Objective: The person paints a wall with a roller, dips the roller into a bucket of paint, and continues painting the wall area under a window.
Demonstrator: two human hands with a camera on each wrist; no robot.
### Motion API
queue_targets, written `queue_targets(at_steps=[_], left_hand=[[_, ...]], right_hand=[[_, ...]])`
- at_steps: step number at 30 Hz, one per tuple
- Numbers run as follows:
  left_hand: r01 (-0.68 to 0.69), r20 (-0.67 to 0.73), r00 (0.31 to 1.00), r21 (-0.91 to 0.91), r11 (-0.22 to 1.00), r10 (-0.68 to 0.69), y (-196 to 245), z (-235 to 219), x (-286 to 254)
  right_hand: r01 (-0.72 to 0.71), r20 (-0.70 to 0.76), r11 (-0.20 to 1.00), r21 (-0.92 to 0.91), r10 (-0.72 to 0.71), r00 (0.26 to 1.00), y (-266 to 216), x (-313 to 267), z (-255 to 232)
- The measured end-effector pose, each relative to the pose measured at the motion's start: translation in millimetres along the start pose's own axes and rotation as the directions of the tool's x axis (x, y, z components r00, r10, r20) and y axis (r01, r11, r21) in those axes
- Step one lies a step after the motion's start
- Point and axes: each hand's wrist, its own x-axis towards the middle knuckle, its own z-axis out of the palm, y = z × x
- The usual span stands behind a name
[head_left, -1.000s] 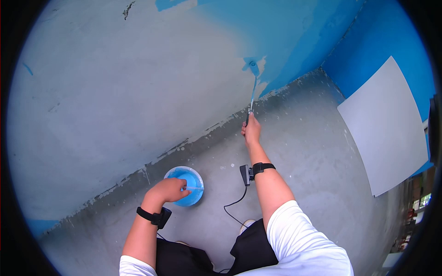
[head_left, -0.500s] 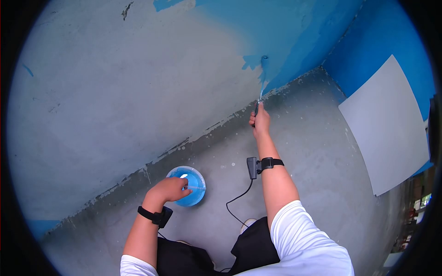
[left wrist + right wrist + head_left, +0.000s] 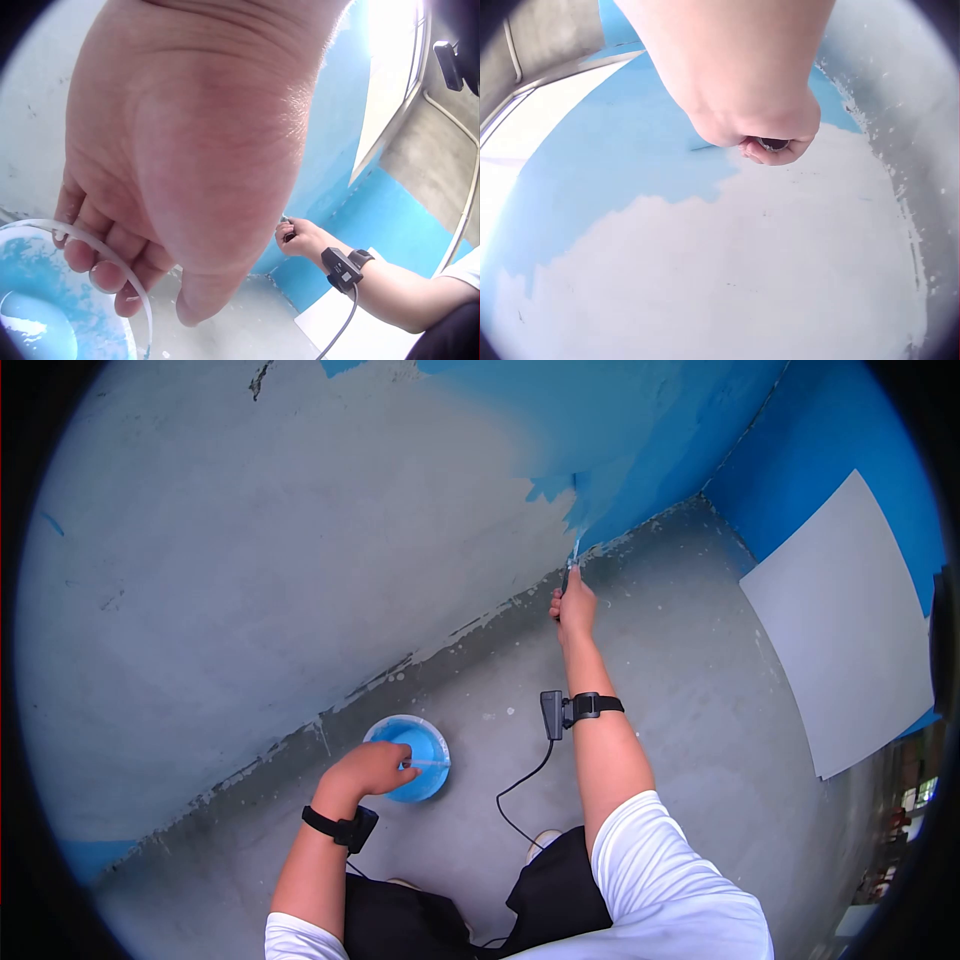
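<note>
Nearest, the person's black trousers [image 3: 562, 890] and white short sleeve [image 3: 655, 850]; each forearm carries a strapped-on device. Ahead and to the left, the left hand [image 3: 368, 768] is over the near left side of a bucket [image 3: 443, 740], fingers hooked round its thin, pale handle [image 3: 430, 763]. The bucket is upright, with blue paint [image 3: 422, 745] inside and smears up its inner wall; whether its base bears on the grey floor [image 3: 460, 830] cannot be told. Farther out and to the right, the right hand [image 3: 576, 607] grasps the dark grip of a paint roller [image 3: 576, 548], fingers wrapped round it. The roller points away, towards the wall [image 3: 300, 530]; its head is hard to make out against the blue. The wall is pale on the left and blue on the far right, with a ragged border. At right, a white sheet [image 3: 845, 630] is in front of a blue side wall [image 3: 800, 470].
</note>
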Motion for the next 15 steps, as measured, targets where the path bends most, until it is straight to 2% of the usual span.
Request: queue_targets(at_steps=[4,8,12,14,15], left_hand=[[-0.021,-0.026,0.999,-0.017,1.0,0.02,-3.5,3.3,1.1],[-0.015,-0.008,1.0,-0.005,1.0,0.015,-2.2,-0.4,1.7],[-0.012,-0.009,1.0,-0.005,1.0,0.012,-2.3,2.5,2.2],[-0.011,-0.013,1.0,-0.011,1.0,0.01,-1.7,1.5,1.4],[-0.006,-0.014,1.0,-0.011,1.0,0.006,-1.7,0.6,0.5]], right_hand=[[-0.017,0.031,0.996,-0.09,0.02,0.999,41.7,-4.7,-11.6],[-0.076,0.059,0.994,-0.085,0.081,0.995,62.3,-9.5,-13.2],[-0.101,0.034,0.992,-0.073,0.103,0.994,37.1,-7.5,-5.8],[-0.111,0.054,0.981,0.159,0.104,0.993,0.5,-0.5,3.3],[-0.114,0.057,0.981,0.159,0.106,0.993,-6.6,2.5,4.7]])
